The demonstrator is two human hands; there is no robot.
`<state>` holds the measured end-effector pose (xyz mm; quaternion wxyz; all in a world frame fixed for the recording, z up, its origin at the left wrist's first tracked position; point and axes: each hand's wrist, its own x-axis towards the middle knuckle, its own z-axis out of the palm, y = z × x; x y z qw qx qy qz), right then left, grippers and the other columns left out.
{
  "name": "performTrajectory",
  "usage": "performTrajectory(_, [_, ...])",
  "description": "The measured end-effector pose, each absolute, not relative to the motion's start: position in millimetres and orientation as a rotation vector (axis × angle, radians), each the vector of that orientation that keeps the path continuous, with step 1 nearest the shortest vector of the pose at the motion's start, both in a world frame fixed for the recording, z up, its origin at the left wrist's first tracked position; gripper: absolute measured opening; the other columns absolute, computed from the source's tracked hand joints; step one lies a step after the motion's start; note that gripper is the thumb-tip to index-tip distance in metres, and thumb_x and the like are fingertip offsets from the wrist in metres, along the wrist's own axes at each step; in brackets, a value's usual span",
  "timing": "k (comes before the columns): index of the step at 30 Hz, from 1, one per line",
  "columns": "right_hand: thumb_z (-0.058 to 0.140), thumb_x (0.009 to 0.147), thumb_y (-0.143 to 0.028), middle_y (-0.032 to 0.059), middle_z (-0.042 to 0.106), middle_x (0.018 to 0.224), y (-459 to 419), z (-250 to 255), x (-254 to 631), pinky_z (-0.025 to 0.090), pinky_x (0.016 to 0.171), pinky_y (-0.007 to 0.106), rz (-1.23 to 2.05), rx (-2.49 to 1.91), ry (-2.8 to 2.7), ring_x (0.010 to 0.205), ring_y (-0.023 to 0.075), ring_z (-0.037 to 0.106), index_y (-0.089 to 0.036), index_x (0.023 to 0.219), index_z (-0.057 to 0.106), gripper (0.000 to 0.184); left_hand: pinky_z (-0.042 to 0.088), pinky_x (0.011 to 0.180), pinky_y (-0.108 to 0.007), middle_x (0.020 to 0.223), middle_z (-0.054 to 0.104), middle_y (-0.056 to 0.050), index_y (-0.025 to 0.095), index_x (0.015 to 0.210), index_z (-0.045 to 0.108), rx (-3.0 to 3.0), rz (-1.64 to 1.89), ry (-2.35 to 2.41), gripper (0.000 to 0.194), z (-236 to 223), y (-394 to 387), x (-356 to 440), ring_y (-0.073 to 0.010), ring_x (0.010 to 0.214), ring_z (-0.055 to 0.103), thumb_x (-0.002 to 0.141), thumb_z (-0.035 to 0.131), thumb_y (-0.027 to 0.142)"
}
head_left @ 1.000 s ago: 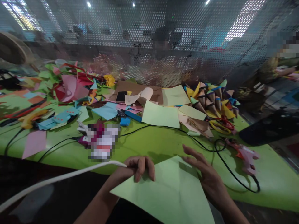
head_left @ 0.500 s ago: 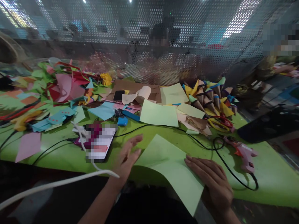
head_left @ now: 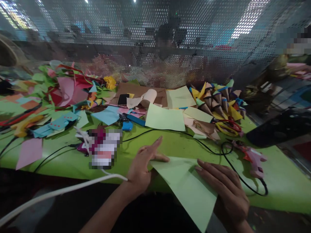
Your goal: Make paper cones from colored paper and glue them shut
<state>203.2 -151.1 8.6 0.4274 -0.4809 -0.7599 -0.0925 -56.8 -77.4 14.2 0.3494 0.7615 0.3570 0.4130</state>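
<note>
A pale green sheet of paper [head_left: 188,191] lies across the front edge of the table, its lower corner hanging over. Along its top the paper is bent over, with a shadow beneath the bend near the right fingertips. My left hand [head_left: 143,165] is at the sheet's left corner, index finger stretched forward and thumb reaching along the upper edge; its fingers are apart. My right hand [head_left: 224,187] holds the right edge, fingers straight and close together on top. Its thumb is hidden.
A white cable [head_left: 73,188] crosses left of my arm. A phone [head_left: 105,150] lies beside a purple glue gun [head_left: 84,148]. To the right are a pink glue gun [head_left: 255,161] and black cord [head_left: 239,179]. Behind are paper scraps [head_left: 70,87], another green sheet [head_left: 165,118] and paper cones [head_left: 217,100].
My left hand has moved right, to the sheet's left corner. The paper's raised far corner has come down and bent over. My right hand has shifted slightly right and down.
</note>
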Motion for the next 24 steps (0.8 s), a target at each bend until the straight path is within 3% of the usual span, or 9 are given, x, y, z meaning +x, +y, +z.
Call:
performTrajectory(3, [0.056,0.086,-0.011,0.0055,0.071,0.123,-147.4,4.6,204.8,0.048,0.089,0.042,-0.198,-1.185,-1.898,0.106,0.0268,0.067,-0.027,0.128,0.064,0.045,0.032,0.107,-0.046,0.095,0.078,0.0,0.028,0.105,0.068,2.183,1.152,0.853,0.025,22.9,-69.5,-54.9,-0.0228,0.108,0.064,0.087,0.056,0.015])
performTrajectory(5, [0.055,0.087,-0.011,0.0063,0.072,0.121,-144.1,1.0,204.7,0.048,0.089,0.042,-0.173,-1.209,-1.954,0.105,0.026,0.067,-0.025,0.124,0.065,0.042,0.028,0.11,-0.048,0.095,0.078,0.002,0.026,0.083,0.067,2.289,1.088,0.834,0.03,23.3,-63.8,-55.3,-0.0212,0.116,0.061,0.081,0.049,0.002])
performTrajectory(7, [0.053,0.086,-0.007,0.0046,0.075,0.115,-141.1,-3.3,203.0,0.047,0.088,0.04,-0.178,-1.217,-2.034,0.102,0.0239,0.067,-0.026,0.115,0.069,0.038,0.022,0.114,-0.051,0.101,0.077,0.003,0.025,0.078,0.064,2.335,0.933,0.849,0.037,18.8,-58.8,-57.6,-0.0202,0.126,0.055,0.073,0.044,-0.006])
performTrajectory(12, [0.044,0.075,0.003,0.0027,0.073,0.118,-137.6,-12.1,194.8,0.046,0.091,0.04,-0.116,-1.241,-2.22,0.105,0.0216,0.065,-0.023,0.108,0.07,0.049,0.011,0.119,-0.057,0.126,0.068,0.006,0.027,0.091,0.067,2.485,0.54,0.934,0.052,4.1,-51.2,-69.9,-0.0194,0.138,0.043,0.07,0.037,-0.01])
performTrajectory(18, [0.043,0.069,0.002,0.0038,0.068,0.128,-136.4,-14.9,192.6,0.037,0.104,0.045,0.016,-1.323,-2.312,0.117,0.0227,0.06,-0.022,0.118,0.065,0.059,0.011,0.12,-0.056,0.141,0.057,0.005,0.028,0.111,0.068,2.732,0.486,1.05,0.055,1.6,-61.8,-80.9,-0.0221,0.14,0.039,0.079,0.039,-0.005])
performTrajectory(24, [0.045,0.069,0.0,0.0038,0.073,0.116,-139.1,-13.0,180.8,0.036,0.101,0.045,0.075,-1.416,-2.235,0.106,0.0233,0.064,-0.022,0.121,0.064,0.059,0.019,0.121,-0.051,0.153,0.043,0.006,0.034,0.143,0.044,2.617,0.306,1.024,0.069,18.8,-103.0,-77.1,-0.0189,0.141,0.037,0.081,0.045,0.003])
